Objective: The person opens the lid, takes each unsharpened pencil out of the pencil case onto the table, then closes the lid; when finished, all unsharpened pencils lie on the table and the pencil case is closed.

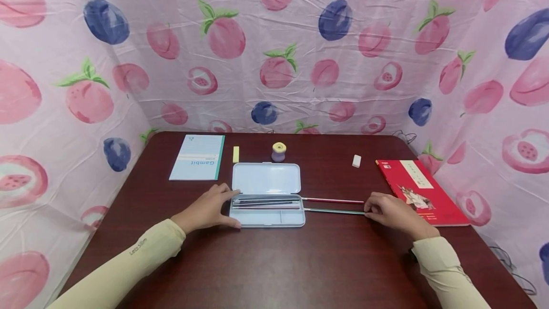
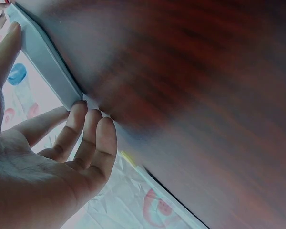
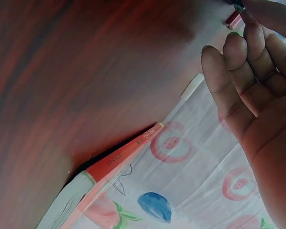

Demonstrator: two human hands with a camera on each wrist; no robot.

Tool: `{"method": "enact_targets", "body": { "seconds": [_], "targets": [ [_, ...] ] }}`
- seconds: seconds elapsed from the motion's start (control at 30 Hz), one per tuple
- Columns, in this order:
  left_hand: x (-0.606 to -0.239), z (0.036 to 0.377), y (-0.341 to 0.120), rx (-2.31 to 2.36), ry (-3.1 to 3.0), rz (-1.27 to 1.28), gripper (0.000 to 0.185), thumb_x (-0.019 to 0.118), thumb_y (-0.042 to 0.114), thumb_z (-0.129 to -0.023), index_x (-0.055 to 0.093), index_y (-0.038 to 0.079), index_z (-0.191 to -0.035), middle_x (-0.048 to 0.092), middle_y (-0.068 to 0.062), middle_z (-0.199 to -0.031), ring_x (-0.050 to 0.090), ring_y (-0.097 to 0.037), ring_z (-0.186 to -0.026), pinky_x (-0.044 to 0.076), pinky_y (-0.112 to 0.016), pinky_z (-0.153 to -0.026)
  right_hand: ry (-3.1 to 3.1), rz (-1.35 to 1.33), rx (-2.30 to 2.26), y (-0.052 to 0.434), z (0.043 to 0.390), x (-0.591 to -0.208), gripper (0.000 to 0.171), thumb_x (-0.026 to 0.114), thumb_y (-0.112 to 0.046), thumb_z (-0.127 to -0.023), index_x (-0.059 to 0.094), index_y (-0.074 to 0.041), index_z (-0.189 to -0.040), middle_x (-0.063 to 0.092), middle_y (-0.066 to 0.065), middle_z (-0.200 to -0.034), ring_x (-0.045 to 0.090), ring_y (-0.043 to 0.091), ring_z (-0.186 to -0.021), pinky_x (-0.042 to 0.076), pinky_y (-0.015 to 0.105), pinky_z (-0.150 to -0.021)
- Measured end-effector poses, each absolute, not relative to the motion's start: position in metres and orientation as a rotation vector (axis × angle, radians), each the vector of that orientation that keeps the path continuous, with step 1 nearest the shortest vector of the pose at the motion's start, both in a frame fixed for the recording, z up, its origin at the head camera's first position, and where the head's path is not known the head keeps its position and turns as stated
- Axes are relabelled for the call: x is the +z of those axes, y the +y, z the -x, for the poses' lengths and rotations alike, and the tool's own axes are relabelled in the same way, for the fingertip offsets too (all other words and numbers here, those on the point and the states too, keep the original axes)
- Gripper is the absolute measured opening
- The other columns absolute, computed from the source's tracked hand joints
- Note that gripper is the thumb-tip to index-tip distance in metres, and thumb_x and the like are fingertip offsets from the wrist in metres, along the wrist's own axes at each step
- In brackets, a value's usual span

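Observation:
A pale blue pencil case [image 1: 291, 218] lies with its lid [image 1: 266, 179] raised, several dark pencils [image 1: 266, 202] inside. My left hand [image 1: 210, 209] holds the case's left end, thumb at the front corner and a finger at the back. In the left wrist view, that hand [image 2: 62, 148] spans the case's side [image 2: 45, 59]. To the right of the case lie a red pencil [image 1: 332, 200] and a green pencil [image 1: 334, 211]. My right hand [image 1: 392, 213] pinches the green pencil's right end. Beside those fingers is the red pencil's end [image 3: 232, 21] in the right wrist view.
Behind the case are a yellow strip [image 1: 236, 154] and a small yellow-and-purple round item [image 1: 279, 152]. A Gambit notebook [image 1: 197, 159] lies back left. On the right are a white eraser [image 1: 356, 161] and a red book [image 1: 422, 192]. Fruit-patterned cloth hangs around the table.

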State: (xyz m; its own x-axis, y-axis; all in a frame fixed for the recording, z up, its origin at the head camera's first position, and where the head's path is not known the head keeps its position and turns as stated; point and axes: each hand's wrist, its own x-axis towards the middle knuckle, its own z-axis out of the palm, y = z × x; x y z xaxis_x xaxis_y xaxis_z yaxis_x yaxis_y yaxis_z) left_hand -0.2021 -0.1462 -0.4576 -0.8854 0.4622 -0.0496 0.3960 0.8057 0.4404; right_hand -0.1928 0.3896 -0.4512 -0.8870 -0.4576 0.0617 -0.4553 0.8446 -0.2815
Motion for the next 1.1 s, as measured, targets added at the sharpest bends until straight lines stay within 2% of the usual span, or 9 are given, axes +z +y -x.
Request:
{"method": "enact_targets", "body": {
  "seconds": [0.2,0.43,0.63,0.93,1.1],
  "targets": [
    [-0.457,0.201,-0.146,0.643,2.832,-0.672,0.101,0.094,0.060,-0.072,0.057,0.016,-0.155,0.060,-0.005,-0.123,0.050,-0.020,-0.111,0.053,-0.040,-0.094,3.077,0.785,-0.509,0.378,0.189,-0.446,0.023,0.092,-0.015,-0.083,0.076,-0.017,-0.100,0.062,-0.011,-0.086,0.050,-0.001,-0.073,0.049,0.021,-0.066],
    [-0.455,0.201,-0.147,0.650,2.829,-0.681,0.101,0.094,0.059,-0.073,0.057,0.015,-0.155,0.060,-0.005,-0.122,0.050,-0.020,-0.110,0.052,-0.039,-0.093,3.174,0.836,-0.632,0.335,0.191,-0.440,0.018,0.090,-0.015,-0.085,0.080,-0.018,-0.100,0.068,-0.011,-0.089,0.059,0.004,-0.078,0.056,0.025,-0.071],
    [-0.455,0.203,-0.147,0.640,2.829,-0.690,0.101,0.094,0.060,-0.073,0.056,0.015,-0.156,0.059,-0.005,-0.122,0.050,-0.019,-0.110,0.052,-0.038,-0.092,3.141,0.803,-0.722,0.293,0.201,-0.440,0.013,0.088,-0.014,-0.088,0.082,-0.020,-0.098,0.064,-0.014,-0.081,0.054,0.002,-0.073,0.050,0.024,-0.067],
    [-0.455,0.202,-0.146,0.641,2.831,-0.683,0.100,0.094,0.059,-0.074,0.056,0.015,-0.156,0.060,-0.006,-0.123,0.050,-0.020,-0.111,0.053,-0.039,-0.093,3.079,0.839,-0.685,0.239,0.214,-0.442,0.012,0.088,-0.020,-0.088,0.084,-0.016,-0.099,0.062,-0.010,-0.074,0.050,0.002,-0.065,0.046,0.023,-0.061],
    [-0.455,0.202,-0.147,0.641,2.826,-0.671,0.101,0.094,0.060,-0.074,0.056,0.016,-0.156,0.060,-0.006,-0.124,0.051,-0.020,-0.111,0.053,-0.039,-0.094,3.059,0.916,-0.606,0.223,0.218,-0.447,0.014,0.087,-0.019,-0.090,0.084,-0.013,-0.102,0.055,-0.009,-0.072,0.045,0.001,-0.063,0.040,0.022,-0.058]
  ]
}}
